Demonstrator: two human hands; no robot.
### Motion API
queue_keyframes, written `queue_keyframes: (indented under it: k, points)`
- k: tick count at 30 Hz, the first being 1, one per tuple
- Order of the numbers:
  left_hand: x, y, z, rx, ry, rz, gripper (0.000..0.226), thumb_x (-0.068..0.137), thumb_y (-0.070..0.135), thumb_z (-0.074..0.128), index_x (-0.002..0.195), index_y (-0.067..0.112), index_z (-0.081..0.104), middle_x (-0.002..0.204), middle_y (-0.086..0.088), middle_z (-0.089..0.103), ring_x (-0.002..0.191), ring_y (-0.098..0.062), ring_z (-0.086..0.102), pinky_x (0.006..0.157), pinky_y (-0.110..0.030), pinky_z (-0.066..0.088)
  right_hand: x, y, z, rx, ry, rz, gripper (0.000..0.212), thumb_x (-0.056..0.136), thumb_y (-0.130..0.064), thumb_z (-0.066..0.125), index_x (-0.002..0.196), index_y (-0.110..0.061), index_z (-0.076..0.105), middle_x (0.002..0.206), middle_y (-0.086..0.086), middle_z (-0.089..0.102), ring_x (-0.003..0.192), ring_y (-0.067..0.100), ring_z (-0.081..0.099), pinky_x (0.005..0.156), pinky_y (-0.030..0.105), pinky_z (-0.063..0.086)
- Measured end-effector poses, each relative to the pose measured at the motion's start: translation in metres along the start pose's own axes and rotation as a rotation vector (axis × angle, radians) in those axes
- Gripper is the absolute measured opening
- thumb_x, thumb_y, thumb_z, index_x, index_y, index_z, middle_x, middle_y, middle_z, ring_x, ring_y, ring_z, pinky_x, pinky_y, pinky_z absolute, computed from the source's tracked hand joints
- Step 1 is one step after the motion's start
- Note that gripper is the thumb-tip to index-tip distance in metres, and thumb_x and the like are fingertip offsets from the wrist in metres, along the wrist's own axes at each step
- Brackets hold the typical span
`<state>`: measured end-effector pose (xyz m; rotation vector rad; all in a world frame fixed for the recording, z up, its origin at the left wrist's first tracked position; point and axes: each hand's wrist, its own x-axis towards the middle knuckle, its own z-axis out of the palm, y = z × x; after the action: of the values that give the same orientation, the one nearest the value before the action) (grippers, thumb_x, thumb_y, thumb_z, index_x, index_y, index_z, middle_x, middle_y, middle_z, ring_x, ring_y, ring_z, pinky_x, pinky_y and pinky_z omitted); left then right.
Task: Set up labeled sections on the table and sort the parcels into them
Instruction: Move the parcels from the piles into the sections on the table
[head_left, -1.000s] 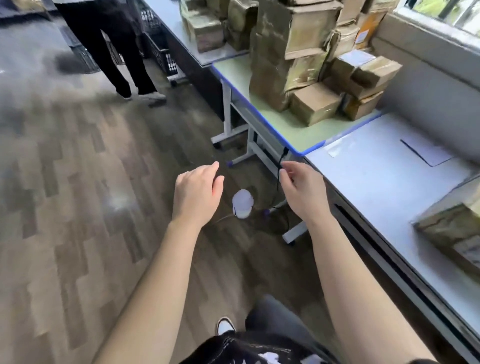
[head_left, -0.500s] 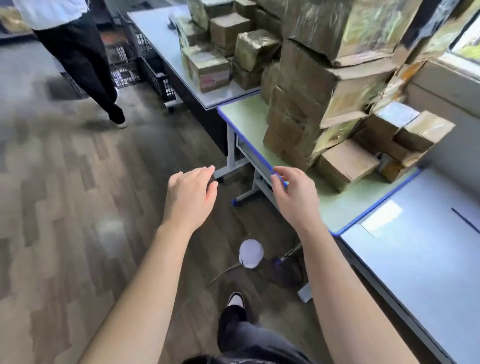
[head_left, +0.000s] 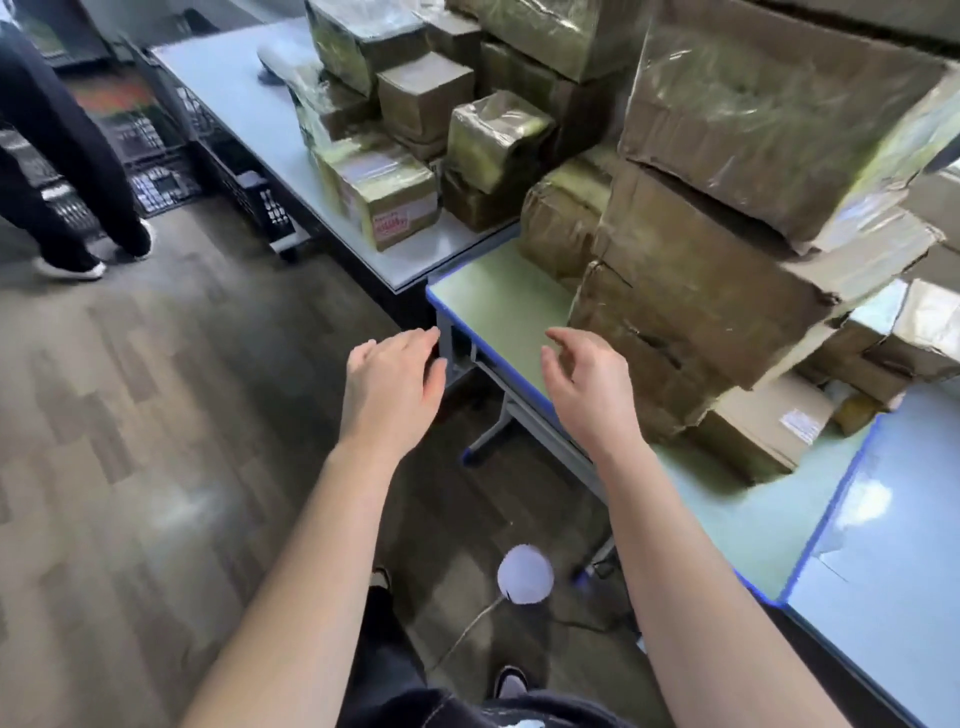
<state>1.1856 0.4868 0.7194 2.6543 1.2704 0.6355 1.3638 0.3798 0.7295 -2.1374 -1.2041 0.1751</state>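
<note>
Empty hands (head_left: 393, 383) (head_left: 587, 387) near table edge (head_left: 511, 375)

Brown taped parcels (head_left: 727, 291) sit on a blue-edged green table (head_left: 498, 306) above grey-brown herringbone floor (head_left: 156, 441).

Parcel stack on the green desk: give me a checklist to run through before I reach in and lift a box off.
1. Left hand free: ok, fingers relaxed, holds nothing.
2. Right hand free: ok, empty, above the desk edge.
3. Stack steady: not ok, boxes crushed, the top box tilted.
4. Floor underfoot: not ok, a white device and its cable lie there.
5. Other person clear: ok, stands far off to the left.
6. Labeled sections ready: cannot tell, none shows here.
</note>
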Motion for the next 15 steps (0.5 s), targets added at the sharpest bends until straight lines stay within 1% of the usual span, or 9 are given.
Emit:
queue_keyframes:
  k: [4,7,9,11,13,15]
  points:
    - [0.062,-0.035,0.004,-0.037,-0.042,0.128,0.035,0.093,0.025,0.055,0.125,0.012,0.061,0.118,-0.001,0.066,0.108,-0.02,0.061,0.098,-0.043,0.039,0.038,-0.026,0.023,0.028,0.041,0.123,0.035,0.1,-0.025,0.05,0.13,-0.01,0.059,0.129,0.007,0.061,0.12,0.02,0.055,0.101,0.031,0.042]
    - [0.101,-0.054,0.006,-0.062,-0.04,0.242,0.033,0.091,0.023,0.057,0.121,0.01,0.064,0.11,-0.003,0.069,0.098,-0.023,0.065,0.089,-0.041,0.044,0.059,-0.045,0.04,0.059,0.085,0.213,0.036,0.101,-0.028,0.049,0.132,-0.011,0.058,0.132,0.005,0.059,0.122,0.019,0.053,0.103,0.03,0.04]
    - [0.124,-0.063,0.01,-0.068,-0.045,0.313,0.035,0.088,0.025,0.054,0.118,0.01,0.065,0.107,-0.003,0.07,0.094,-0.024,0.066,0.084,-0.04,0.046,0.071,-0.053,0.049,0.054,0.131,0.238,0.037,0.1,-0.027,0.049,0.131,-0.009,0.059,0.132,0.006,0.06,0.123,0.02,0.053,0.104,0.03,0.038]
    - [0.145,-0.068,0.017,-0.094,-0.063,0.355,0.038,0.087,0.027,0.051,0.118,0.009,0.064,0.109,-0.004,0.07,0.096,-0.025,0.066,0.085,-0.042,0.046,0.082,-0.058,0.056,0.037,0.153,0.265,0.037,0.101,-0.027,0.049,0.132,-0.008,0.058,0.134,0.006,0.059,0.124,0.019,0.052,0.104,0.027,0.036]
    - [0.162,-0.069,0.025,-0.137,-0.072,0.379,0.037,0.089,0.027,0.051,0.119,0.008,0.064,0.112,-0.005,0.069,0.098,-0.025,0.065,0.088,-0.044,0.046,0.093,-0.06,0.061,0.026,0.182,0.289,0.038,0.101,-0.027,0.049,0.133,-0.008,0.057,0.134,0.006,0.058,0.125,0.018,0.051,0.102,0.021,0.033]
    - [0.178,-0.067,0.034,-0.176,-0.066,0.404,0.038,0.089,0.026,0.05,0.119,0.007,0.063,0.113,-0.006,0.069,0.098,-0.026,0.065,0.087,-0.044,0.046,0.107,-0.058,0.065,0.019,0.226,0.31,0.037,0.101,-0.025,0.049,0.132,-0.007,0.057,0.134,0.008,0.058,0.125,0.019,0.051,0.1,0.018,0.031]
